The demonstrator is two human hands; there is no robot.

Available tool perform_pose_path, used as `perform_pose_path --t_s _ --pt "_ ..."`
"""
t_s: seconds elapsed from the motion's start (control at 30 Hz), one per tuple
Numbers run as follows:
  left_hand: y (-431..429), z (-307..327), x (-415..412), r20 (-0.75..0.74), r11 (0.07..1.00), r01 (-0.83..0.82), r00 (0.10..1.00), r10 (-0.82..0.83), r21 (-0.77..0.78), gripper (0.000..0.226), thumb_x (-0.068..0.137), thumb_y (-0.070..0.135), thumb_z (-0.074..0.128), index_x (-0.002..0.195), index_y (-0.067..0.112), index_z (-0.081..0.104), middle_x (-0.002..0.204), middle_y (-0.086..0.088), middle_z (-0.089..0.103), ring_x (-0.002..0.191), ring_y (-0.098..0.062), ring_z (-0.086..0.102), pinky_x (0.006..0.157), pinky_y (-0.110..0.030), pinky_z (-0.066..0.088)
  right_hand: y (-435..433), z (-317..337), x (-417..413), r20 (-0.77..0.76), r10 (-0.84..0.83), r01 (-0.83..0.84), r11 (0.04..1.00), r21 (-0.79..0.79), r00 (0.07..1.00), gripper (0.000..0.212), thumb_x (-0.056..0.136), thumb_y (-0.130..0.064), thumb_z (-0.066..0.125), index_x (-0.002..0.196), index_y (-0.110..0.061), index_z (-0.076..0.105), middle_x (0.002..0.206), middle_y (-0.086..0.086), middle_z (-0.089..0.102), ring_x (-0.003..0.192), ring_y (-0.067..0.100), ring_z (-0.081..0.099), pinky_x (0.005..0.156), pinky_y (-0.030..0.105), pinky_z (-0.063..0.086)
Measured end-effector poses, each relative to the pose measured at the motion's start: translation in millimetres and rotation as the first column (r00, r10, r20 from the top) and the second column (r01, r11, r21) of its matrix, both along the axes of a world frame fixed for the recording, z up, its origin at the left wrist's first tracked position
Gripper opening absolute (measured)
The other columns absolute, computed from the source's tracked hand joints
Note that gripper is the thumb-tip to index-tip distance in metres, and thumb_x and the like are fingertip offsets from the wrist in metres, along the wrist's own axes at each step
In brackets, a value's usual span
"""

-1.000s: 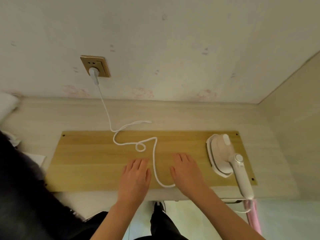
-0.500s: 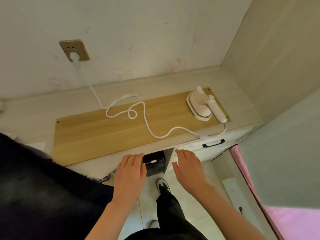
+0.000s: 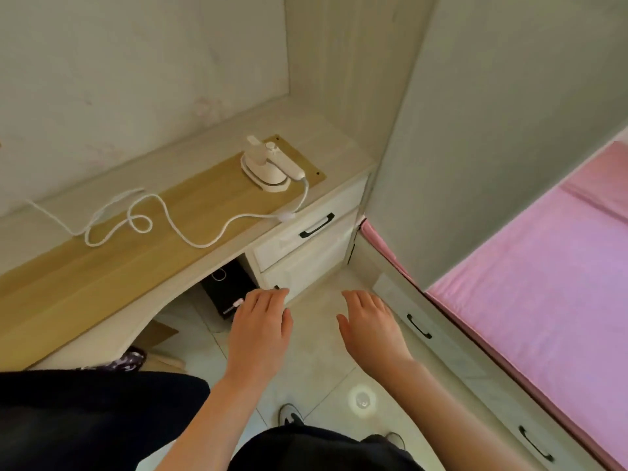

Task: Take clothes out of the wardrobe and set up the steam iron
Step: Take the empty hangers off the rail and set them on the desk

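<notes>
The steam iron (image 3: pixel 268 166) lies on its soleplate at the right end of the wooden board (image 3: pixel 112 266), upper centre of the frame, close to the board's near right corner; its white cord (image 3: pixel 170 220) runs off the handle, dips over the desk's (image 3: pixel 339 144) front edge, then loops back leftward across the board and off the left side of the frame. Both hands hover low in the centre, palms down, above the tiled floor (image 3: pixel 316 365); the left hand (image 3: pixel 260 329) has its fingers straight and close together, holding nothing; the right hand (image 3: pixel 372 326) has relaxed, slightly spread fingers, also holding nothing. Between the desk drawers (image 3: pixel 306 246) at centre and the pink bed (image 3: pixel 543 283) at right, a narrow strip of floor lies open; the bed's base drawers (image 3: pixel 441 341) border it on the right. A black box (image 3: pixel 226 287) sits under the desk. A dark mass (image 3: pixel 85 419) fills the lower left, possibly cloth, though it is too shadowed to tell. One shoe (image 3: pixel 290 414) shows at bottom centre.
</notes>
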State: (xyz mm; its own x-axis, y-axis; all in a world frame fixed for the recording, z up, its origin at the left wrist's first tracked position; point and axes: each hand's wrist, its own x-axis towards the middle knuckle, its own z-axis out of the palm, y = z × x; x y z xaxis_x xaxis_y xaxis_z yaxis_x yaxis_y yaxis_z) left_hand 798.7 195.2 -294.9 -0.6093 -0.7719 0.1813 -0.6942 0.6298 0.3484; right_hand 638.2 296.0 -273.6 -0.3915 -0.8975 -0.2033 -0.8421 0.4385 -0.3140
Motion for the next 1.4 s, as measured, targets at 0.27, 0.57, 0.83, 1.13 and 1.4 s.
perform_pose_path --t_s 0.27,0.57,0.83,1.13,1.4 --pt "94 -7 -106 0.009 0.971 0.241 0.971 -0.241 -0.005 0.035 0.091 0.018 0.056 0.125 0.01 0.057 0.119 -0.002 0.063 0.115 -0.02 0.053 0.099 -0.034 0.046 128 -4 -79 -0.045 -0.158 0.157 0.987 -0.027 0.986 0.046 0.098 -0.032 0.045 0.138 -0.01 0.039 0.142 0.006 0.044 0.139 0.025 0.03 0.114 0.034 0.023" --pt "244 -15 -235 0.053 0.903 0.426 0.902 -0.429 0.064 0.055 0.095 0.036 0.027 0.142 0.013 0.043 0.147 -0.003 0.044 0.141 -0.021 0.032 0.114 -0.04 0.03 282 -15 -174 -0.069 -0.31 0.309 0.951 -0.03 0.948 0.057 0.098 -0.03 0.045 0.146 -0.005 0.028 0.153 0.011 0.031 0.145 0.03 0.017 0.118 0.04 0.014" --pt "301 -8 -307 0.058 0.861 0.501 0.86 -0.506 0.088 0.055 0.094 0.036 0.028 0.142 0.012 0.044 0.146 -0.004 0.045 0.141 -0.021 0.033 0.115 -0.036 0.02 351 -12 -233 -0.054 -0.39 0.39 0.921 -0.012 0.919 0.055 0.099 -0.028 0.04 0.147 -0.006 0.023 0.153 0.009 0.028 0.145 0.029 0.014 0.119 0.038 0.014" --pt "270 0 -389 0.051 0.854 0.514 0.854 -0.518 0.08 0.048 0.092 0.022 0.057 0.137 0.006 0.048 0.14 -0.01 0.052 0.137 -0.027 0.038 0.113 -0.038 0.026 319 -9 -312 -0.062 -0.394 0.392 0.919 -0.039 0.917 0.052 0.099 -0.026 0.041 0.145 -0.005 0.027 0.15 0.01 0.033 0.144 0.029 0.019 0.117 0.041 0.02" --pt "216 18 -469 0.001 0.868 0.493 0.869 -0.494 0.061 0.049 0.095 0.022 0.051 0.142 0.012 0.039 0.146 -0.006 0.044 0.143 -0.024 0.026 0.115 -0.029 0.009 257 12 -396 -0.12 -0.36 0.353 0.933 -0.071 0.925 0.052 0.1 -0.031 0.04 0.145 -0.008 0.029 0.148 0.008 0.036 0.144 0.027 0.019 0.117 0.037 0.019"
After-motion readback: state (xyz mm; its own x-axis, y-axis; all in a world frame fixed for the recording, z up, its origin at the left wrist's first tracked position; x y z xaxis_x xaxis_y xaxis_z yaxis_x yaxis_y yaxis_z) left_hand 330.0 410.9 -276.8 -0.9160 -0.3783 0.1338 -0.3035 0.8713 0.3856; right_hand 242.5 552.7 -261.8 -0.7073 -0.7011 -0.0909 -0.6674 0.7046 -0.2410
